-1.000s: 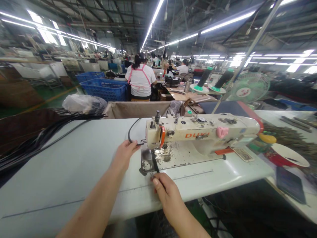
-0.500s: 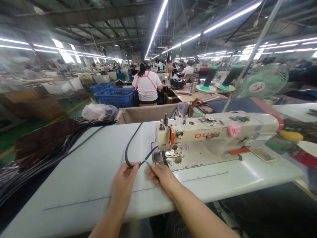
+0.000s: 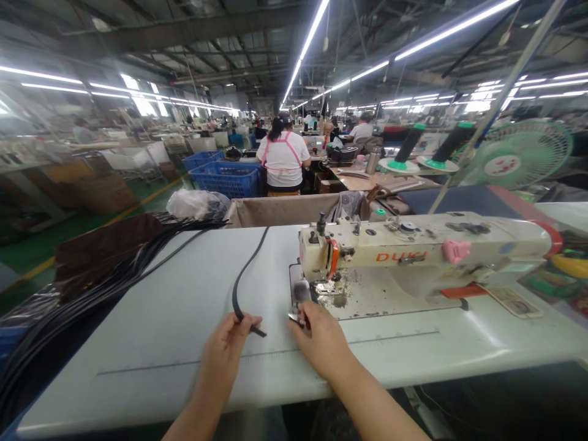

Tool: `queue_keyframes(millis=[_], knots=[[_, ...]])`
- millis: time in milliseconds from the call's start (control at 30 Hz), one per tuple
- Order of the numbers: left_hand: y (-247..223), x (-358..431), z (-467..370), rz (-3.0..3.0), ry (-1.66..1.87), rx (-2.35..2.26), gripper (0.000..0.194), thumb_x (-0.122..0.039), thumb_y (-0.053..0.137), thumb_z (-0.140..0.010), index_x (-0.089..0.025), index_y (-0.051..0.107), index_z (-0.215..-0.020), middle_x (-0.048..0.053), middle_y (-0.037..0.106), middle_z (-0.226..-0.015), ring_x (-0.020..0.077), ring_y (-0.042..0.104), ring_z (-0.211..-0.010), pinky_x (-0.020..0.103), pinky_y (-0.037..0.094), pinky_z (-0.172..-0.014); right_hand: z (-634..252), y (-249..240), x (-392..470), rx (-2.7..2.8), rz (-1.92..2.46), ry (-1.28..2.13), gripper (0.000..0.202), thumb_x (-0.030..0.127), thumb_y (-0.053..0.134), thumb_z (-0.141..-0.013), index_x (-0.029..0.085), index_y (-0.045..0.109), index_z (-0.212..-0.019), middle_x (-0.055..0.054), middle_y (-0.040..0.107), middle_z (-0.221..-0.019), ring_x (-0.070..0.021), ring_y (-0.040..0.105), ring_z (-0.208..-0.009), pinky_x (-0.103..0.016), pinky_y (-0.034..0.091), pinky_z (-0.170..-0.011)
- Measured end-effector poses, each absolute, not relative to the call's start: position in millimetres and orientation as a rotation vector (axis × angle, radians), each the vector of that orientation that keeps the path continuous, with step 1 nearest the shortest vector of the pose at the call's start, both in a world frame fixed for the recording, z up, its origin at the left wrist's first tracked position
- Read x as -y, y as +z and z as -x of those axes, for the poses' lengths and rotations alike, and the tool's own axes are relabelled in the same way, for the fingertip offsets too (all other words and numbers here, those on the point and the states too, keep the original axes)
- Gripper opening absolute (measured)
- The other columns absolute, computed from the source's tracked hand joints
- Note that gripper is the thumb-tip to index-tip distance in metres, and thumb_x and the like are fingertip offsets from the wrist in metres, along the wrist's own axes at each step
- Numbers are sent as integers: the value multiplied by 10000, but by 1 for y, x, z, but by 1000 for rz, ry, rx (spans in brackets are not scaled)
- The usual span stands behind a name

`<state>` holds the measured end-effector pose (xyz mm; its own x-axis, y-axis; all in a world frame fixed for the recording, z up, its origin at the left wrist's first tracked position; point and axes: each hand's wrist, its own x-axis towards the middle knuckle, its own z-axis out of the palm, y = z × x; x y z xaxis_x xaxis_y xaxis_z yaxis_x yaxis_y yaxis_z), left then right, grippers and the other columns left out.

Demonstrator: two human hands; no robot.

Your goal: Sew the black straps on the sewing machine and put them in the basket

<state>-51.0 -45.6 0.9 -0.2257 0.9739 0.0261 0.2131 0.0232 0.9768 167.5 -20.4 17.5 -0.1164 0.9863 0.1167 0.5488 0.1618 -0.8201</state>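
My left hand (image 3: 226,344) pinches a narrow black strap (image 3: 237,288) close to its near end, between thumb and fingers. The short free end sticks out to the right of the fingertips, and the rest curves back over the white table to its far edge. My right hand (image 3: 321,340) is closed around a pair of thread snips (image 3: 295,318); only the shiny metal tip and a dark part show, the rest lies inside the fingers. The snips are apart from the strap, just in front of the needle area of the sewing machine (image 3: 413,254).
A bundle of long black straps (image 3: 124,269) hangs over the table's left side. A ruler line (image 3: 184,364) runs along the white table (image 3: 151,324). Beyond stand a fabric-lined bin (image 3: 280,211), blue baskets (image 3: 227,177) and a seated person (image 3: 285,156). A fan (image 3: 523,156) is at right.
The strap ran on from my left hand to the machine; now it ends just past my left fingers. My right hand with the snips has moved right, away from it.
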Motion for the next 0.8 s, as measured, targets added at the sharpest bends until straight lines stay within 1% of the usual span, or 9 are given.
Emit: queue_keyframes(millis=[67,133,233,300,367,467,567,700,800], knots=[[-2,44,59,-1250,1212,-1532,542,-725,555,-890,-203,701,-909,108,803,-1025,285,767,-1007,417,601,-957,-179,14,32,1984,1684,307,67,160,656,-876,194,660,-934,-68,635,-977,-246,576,-962,-348,425,-846],[-5,41,67,-1248,1145,-1523,568,-742,552,-871,-192,696,-870,109,791,-992,265,765,-891,403,615,-861,-189,6,43,2104,1871,5,324,122,617,-907,189,672,-1219,-107,663,-1104,-266,627,-1022,-345,472,-830],[-9,36,78,-1276,1028,-1542,575,-724,604,-810,-174,719,-935,57,730,-771,193,665,-623,331,553,-629,-198,-5,55,2249,2024,-49,631,97,584,-920,217,485,-1532,-94,702,-1083,-230,701,-887,-310,515,-719],[-11,33,86,-1261,988,-1583,614,-683,612,-786,-156,722,-1082,1,647,-637,161,572,-535,290,469,-543,-199,-9,61,2350,2032,-32,674,73,549,-924,209,441,-1575,-88,721,-1029,-215,720,-819,-300,528,-693],[-12,30,96,-1228,991,-1658,694,-657,596,-763,-136,698,-1209,-10,627,-620,156,535,-528,274,426,-514,-198,-8,64,2401,2055,-19,659,64,502,-939,188,437,-1583,-99,730,-1009,-216,734,-789,-297,537,-668],[-10,27,121,-1276,978,-1823,751,-647,554,-752,-133,685,-1284,45,735,-789,162,551,-565,287,454,-549,-195,-1,63,2433,2132,32,634,47,453,-943,172,468,-1565,-116,738,-1036,-214,749,-763,-290,547,-647],[-5,26,157,-1398,853,-2032,681,-629,513,-785,-176,729,-1247,64,796,-947,183,594,-601,310,491,-618,-194,5,61,2461,2172,94,655,33,443,-934,172,453,-1573,-125,744,-1076,-216,765,-798,-282,564,-670],[6,32,222,-1532,732,-2293,547,-533,496,-856,-204,762,-1203,70,797,-1124,250,716,-895,324,531,-828,-196,4,57,2435,2173,153,634,71,403,-975,142,394,-1605,-141,744,-1141,-238,776,-828,-318,593,-673],[21,49,282,-1603,721,-2558,496,-457,442,-920,-192,751,-1202,65,770,-1230,245,696,-1084,325,506,-975,-200,-4,55,2421,2135,166,596,95,351,-1008,149,409,-1598,-142,750,-1162,-232,783,-812,-321,600,-670]])
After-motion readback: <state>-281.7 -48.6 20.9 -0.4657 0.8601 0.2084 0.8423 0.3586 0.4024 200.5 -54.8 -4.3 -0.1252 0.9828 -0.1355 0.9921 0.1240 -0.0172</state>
